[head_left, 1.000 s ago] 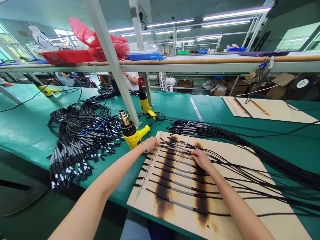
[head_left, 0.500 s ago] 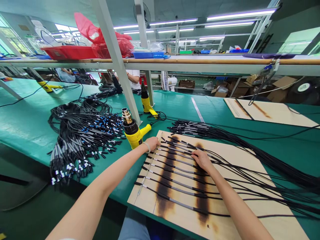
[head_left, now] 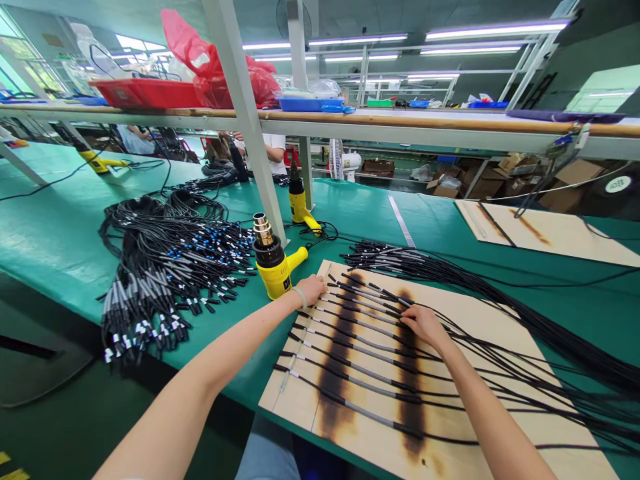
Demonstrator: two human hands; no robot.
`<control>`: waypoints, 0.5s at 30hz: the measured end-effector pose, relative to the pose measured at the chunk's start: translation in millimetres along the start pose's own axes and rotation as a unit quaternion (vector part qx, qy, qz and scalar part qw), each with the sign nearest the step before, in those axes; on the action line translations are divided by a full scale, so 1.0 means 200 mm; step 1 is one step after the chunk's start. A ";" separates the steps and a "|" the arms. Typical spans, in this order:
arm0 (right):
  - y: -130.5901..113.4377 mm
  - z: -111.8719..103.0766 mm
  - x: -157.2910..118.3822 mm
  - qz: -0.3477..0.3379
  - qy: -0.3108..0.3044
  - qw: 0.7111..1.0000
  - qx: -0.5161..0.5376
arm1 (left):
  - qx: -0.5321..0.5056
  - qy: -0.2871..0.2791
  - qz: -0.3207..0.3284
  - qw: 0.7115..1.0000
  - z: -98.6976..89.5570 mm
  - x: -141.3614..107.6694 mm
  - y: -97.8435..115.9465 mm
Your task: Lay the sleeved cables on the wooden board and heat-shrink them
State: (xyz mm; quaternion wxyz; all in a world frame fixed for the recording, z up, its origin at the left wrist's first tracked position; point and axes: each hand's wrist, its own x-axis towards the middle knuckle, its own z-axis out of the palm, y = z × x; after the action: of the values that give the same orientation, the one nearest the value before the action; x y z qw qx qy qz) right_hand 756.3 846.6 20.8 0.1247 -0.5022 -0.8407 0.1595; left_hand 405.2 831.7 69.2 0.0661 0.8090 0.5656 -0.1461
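Several black cables with grey sleeve sections (head_left: pixel 370 412) lie side by side across a wooden board (head_left: pixel 293 415) that has two dark scorched bands. At the board's far left edge, my left hand (head_left: pixel 312 289) is closed on the end of one cable; its fingertips are partly hidden. My right hand (head_left: pixel 425 325) pinches a black cable (head_left: pixel 376 313) near the right scorched band, with the thumb and index finger together. Just left of my left hand, a yellow heat gun (head_left: pixel 274 273) stands with its metal nozzle pointing up.
A big pile of cables (head_left: pixel 170 260) covers the left of the green table (head_left: pixel 60 220). Another cable bundle (head_left: pixel 450 277) runs behind the board. A second heat gun (head_left: pixel 300 203) stands by the shelf post (head_left: pixel 245 113). Another scorched board (head_left: pixel 560 233) lies at back right. A co-worker (head_left: pixel 275 150) is beyond.
My right hand has shifted slightly right along the cables. My left hand stays at the board's edge. The whole view has shifted a little.
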 end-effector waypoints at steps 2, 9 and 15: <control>0.02 -0.02 0.00 0.010 -0.011 1.000 -0.004 | 0.001 -0.001 0.002 1.000 0.00 -0.01 0.00; 0.03 -0.04 -0.03 0.036 -0.014 0.999 -0.027 | 0.003 -0.003 -0.006 1.000 -0.01 -0.02 0.02; 0.03 -0.06 -0.02 0.048 -0.028 0.998 -0.039 | -0.002 0.001 -0.019 1.000 0.01 -0.03 0.03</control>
State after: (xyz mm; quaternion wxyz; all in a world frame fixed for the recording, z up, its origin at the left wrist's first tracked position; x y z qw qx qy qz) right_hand 768.8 847.4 29.4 0.0739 -0.5414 -0.8246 0.1467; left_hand 408.2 824.9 69.0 0.0644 0.7981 0.5812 -0.1451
